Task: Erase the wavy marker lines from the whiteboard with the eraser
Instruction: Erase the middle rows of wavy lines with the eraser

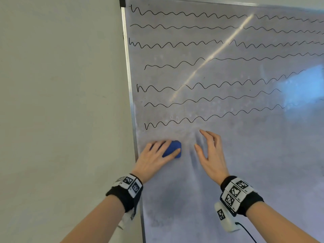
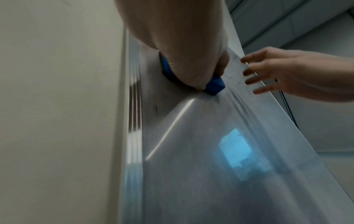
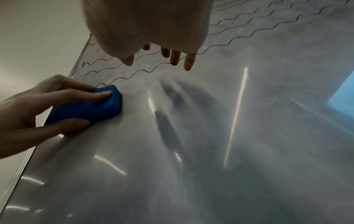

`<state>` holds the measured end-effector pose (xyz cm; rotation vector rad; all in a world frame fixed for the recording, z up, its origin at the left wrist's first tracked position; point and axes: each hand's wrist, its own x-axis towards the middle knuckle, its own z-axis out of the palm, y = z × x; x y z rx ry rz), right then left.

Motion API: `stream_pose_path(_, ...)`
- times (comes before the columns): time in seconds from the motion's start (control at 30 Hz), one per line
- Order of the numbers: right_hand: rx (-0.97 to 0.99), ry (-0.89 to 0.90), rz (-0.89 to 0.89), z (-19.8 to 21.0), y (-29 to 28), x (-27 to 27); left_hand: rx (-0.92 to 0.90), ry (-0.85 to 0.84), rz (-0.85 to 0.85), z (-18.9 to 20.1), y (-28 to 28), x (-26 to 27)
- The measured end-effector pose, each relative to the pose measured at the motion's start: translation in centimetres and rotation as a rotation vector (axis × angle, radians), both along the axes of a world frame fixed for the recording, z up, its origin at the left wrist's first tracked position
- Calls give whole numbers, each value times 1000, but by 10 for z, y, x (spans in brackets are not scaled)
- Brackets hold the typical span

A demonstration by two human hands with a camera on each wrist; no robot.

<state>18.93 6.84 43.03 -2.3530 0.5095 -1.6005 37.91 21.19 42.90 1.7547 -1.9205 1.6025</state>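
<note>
A whiteboard fills the right of the head view, with several black wavy marker lines across its upper part. My left hand grips a blue eraser and holds it flat on the board near the left frame, just below the lowest line. The right wrist view shows the eraser with fingers over its top and thumb along its lower side. My right hand hovers to the right of the eraser with fingers spread, holding nothing; whether it touches the board I cannot tell.
The board's metal frame runs down the left edge, with a plain pale wall beyond it. The lower board is smudged grey without lines. Light reflections streak the surface.
</note>
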Motion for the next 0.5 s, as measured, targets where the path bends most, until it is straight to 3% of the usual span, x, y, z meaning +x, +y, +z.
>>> stream_pose_path(0.17, 18, -2, 18, 5, 0, 1, -103, 154, 90, 8, -4, -6)
stream_pose_path(0.33, 17, 3, 18, 1, -6, -3, 50, -13, 4, -3, -3, -5)
stream_pose_path(0.5, 43, 8, 27, -3, -7, 0, -80, 122, 78, 5, -3, -6)
